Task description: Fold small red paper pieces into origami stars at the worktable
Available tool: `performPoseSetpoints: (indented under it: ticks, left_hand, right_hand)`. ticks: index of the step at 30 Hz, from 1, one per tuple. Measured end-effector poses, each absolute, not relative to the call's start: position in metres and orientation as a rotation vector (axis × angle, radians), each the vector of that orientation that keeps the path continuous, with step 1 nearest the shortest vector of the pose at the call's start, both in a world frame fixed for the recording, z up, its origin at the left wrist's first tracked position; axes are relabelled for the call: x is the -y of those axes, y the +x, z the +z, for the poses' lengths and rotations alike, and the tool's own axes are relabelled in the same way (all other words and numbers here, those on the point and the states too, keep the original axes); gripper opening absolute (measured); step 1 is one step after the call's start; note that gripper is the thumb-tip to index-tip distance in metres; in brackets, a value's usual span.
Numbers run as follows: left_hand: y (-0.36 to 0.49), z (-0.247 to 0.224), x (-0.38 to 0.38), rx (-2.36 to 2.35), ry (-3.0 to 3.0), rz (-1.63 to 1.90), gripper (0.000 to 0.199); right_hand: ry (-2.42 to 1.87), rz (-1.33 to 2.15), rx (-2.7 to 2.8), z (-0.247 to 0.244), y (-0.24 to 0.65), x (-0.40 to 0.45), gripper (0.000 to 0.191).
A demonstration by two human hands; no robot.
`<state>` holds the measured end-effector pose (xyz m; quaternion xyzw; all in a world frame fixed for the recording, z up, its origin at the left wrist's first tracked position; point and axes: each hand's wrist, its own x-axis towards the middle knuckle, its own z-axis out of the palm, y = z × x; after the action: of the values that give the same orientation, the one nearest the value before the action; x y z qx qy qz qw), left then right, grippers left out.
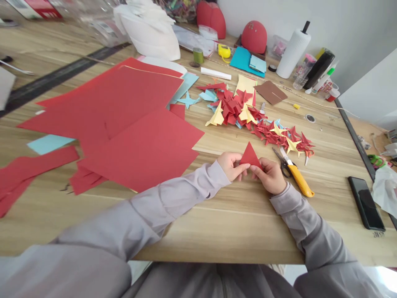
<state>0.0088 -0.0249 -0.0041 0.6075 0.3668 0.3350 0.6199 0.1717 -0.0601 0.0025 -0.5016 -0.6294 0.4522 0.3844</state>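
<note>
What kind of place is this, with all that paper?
Probably a paper-craft workroom: a wooden table holds red card sheets, a heap of folded origami pieces, and a yellow utility knife.

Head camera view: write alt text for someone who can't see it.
A left hand and right hand pinch a folded red paper triangle over a wooden table. Scissors and a yellow utility knife lie to the right, with a heap of folded red and yellow paper shapes ahead and large red sheets to the left.

A yellow utility knife (299,180) touches black-handled scissors (284,168) on the wooden desk (235,231), just beside a heap of folded red and yellow paper shapes (232,109); a black smartphone (366,203) lies well to the right.
</note>
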Motion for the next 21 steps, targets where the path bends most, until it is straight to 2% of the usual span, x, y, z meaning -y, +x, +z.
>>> performPoseSetpoints:
  ticks: [10,21]
  left_hand:
    - [0.0093,-0.0042,0.0284,-0.862,1.302,0.874,0.024]
    - [0.0097,0.0015,0.0266,-0.891,1.197,0.884,0.025]
  right_hand:
    - [-1.423,1.05,1.341,0.0055,0.168,0.0578,0.042]
    - [-1.357,1.143,1.276,0.0081,0.1705,0.0573,0.035]
